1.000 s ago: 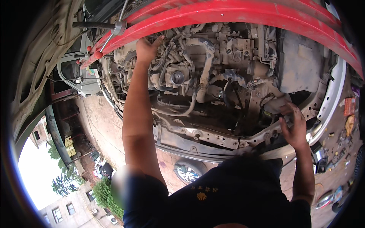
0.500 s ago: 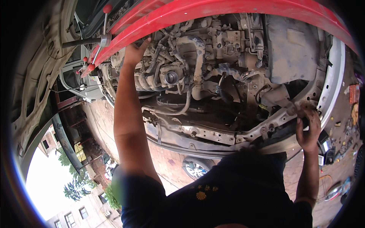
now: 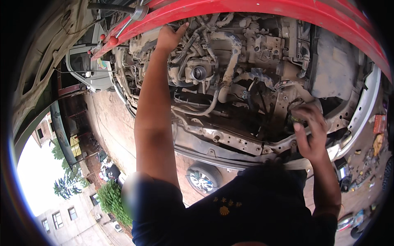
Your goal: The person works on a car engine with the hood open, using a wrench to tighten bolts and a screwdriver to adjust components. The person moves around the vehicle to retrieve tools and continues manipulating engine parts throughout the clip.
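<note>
My left hand (image 3: 169, 37) reaches into the dirty engine bay, beside the engine (image 3: 199, 74) and just under a red beam (image 3: 254, 9). Its thumb sticks out toward a ribbed hose (image 3: 189, 46); the other fingers are hidden, so I cannot tell whether they grip anything. Over the right front corner of the bay is my right hand (image 3: 312, 133), slightly blurred. Its fingers are bent, with the thumb apart from them, and I see nothing held. Below it runs the metal front crossmember (image 3: 242, 144), and wiring shows near the fingertips.
A threaded rod with a red-knobbed handle (image 3: 139, 13) passes through the beam's left end. A dusty black box (image 3: 334, 69) fills the bay's right side. The raised hood (image 3: 41, 74) stands at left. A wheel (image 3: 202, 180) and scattered tools (image 3: 361, 176) are on the ground.
My right hand has left the right end of the crossmember and moved left, over the bay. The view has shifted, while my left hand stays at the engine under the beam.
</note>
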Action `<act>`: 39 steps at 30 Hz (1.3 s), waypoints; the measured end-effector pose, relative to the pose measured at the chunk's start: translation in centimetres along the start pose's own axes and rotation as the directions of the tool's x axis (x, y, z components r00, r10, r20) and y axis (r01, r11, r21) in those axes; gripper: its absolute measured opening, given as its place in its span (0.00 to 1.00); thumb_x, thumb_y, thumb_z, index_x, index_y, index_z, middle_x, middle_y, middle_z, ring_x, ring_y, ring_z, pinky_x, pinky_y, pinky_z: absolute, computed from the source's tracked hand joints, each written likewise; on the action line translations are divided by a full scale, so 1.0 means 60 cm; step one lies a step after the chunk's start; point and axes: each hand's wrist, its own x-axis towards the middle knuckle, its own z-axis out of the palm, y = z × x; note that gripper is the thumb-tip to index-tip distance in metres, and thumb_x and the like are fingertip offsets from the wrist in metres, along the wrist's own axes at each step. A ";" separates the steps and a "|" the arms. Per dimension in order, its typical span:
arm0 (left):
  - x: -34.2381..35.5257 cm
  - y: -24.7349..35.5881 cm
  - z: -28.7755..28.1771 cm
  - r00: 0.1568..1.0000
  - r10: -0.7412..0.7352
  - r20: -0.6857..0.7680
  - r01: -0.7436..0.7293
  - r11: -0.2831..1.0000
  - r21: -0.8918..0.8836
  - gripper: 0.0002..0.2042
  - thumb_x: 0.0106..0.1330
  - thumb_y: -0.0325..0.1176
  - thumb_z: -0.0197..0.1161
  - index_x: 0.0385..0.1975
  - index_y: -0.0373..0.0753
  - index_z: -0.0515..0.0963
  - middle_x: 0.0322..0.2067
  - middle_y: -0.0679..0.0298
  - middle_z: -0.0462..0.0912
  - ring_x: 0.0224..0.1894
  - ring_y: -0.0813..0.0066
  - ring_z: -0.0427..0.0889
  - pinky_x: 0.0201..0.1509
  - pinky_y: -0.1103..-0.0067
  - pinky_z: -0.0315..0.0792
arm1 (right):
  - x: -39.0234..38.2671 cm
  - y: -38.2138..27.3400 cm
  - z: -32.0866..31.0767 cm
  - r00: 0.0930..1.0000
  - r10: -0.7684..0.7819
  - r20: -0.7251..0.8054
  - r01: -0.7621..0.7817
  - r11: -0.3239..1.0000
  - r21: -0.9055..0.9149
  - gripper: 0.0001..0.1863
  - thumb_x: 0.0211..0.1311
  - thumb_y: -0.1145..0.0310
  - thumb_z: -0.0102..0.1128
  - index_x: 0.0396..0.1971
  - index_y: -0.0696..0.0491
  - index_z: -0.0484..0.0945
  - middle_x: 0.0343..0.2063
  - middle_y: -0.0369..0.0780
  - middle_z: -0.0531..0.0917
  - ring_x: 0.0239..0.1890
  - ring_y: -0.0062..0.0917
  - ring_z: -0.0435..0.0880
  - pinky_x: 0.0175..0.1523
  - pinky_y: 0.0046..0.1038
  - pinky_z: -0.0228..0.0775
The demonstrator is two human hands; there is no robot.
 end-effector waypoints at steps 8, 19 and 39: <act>0.012 0.010 -0.023 0.963 -0.240 0.120 0.201 0.943 0.267 0.35 0.57 0.63 0.72 0.27 0.25 0.80 0.20 0.46 0.81 0.26 0.48 0.80 0.39 0.63 0.77 | 0.246 0.134 0.361 0.866 0.428 0.257 -0.499 0.734 0.461 0.21 0.74 0.58 0.55 0.56 0.58 0.76 0.51 0.44 0.83 0.55 0.33 0.81 0.60 0.32 0.69; -0.014 0.009 0.016 0.992 0.080 -0.101 -0.103 0.964 -0.243 0.10 0.64 0.29 0.70 0.43 0.32 0.84 0.34 0.62 0.89 0.37 0.74 0.84 0.44 0.73 0.78 | 0.400 0.185 0.576 0.586 0.694 0.418 -0.522 -0.071 0.850 0.40 0.74 0.38 0.47 0.71 0.56 0.64 0.71 0.48 0.66 0.72 0.34 0.63 0.77 0.40 0.49; 0.016 -0.027 0.015 0.998 0.043 0.048 -0.030 0.970 -0.239 0.15 0.64 0.25 0.64 0.51 0.30 0.79 0.44 0.62 0.87 0.46 0.74 0.83 0.52 0.74 0.75 | 0.428 0.212 0.550 0.570 0.643 0.511 -0.631 -0.056 0.774 0.43 0.73 0.34 0.42 0.74 0.53 0.58 0.74 0.48 0.61 0.73 0.38 0.62 0.75 0.47 0.52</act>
